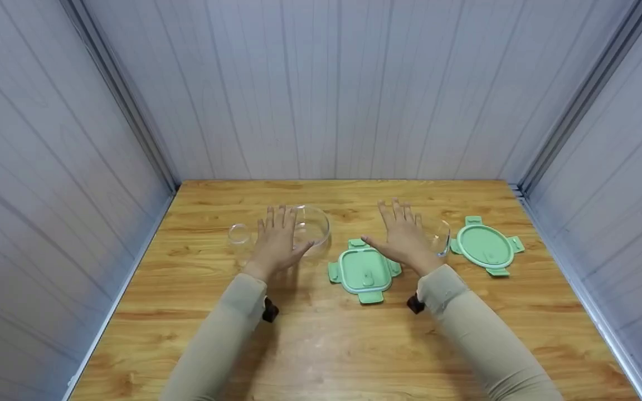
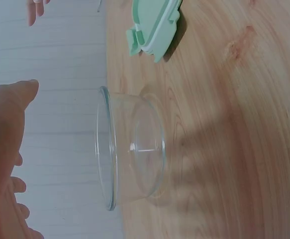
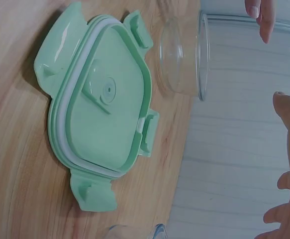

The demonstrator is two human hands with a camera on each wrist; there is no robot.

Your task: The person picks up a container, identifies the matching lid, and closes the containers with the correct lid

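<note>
My left hand (image 1: pixel 277 245) is held over the table with its fingers straight and spread, holding nothing. Just right of its fingers stands a round clear glass bowl (image 1: pixel 321 224); in the left wrist view the bowl (image 2: pixel 135 149) is upright and apart from the hand (image 2: pixel 3 144). My right hand (image 1: pixel 405 238), likewise spread and holding nothing, is above the table beside a square green lid (image 1: pixel 364 270) with flap clips. That lid (image 3: pixel 105 99) lies flat in the right wrist view. A clear glass container (image 1: pixel 443 240) is partly hidden behind the right hand.
A round green lid (image 1: pixel 486 246) with flaps folded out lies at the right. Left of the left hand is a small clear round glass item (image 1: pixel 238 234). The wooden table (image 1: pixel 321 356) is enclosed by pale panel walls (image 1: pixel 321 89) at the back and sides.
</note>
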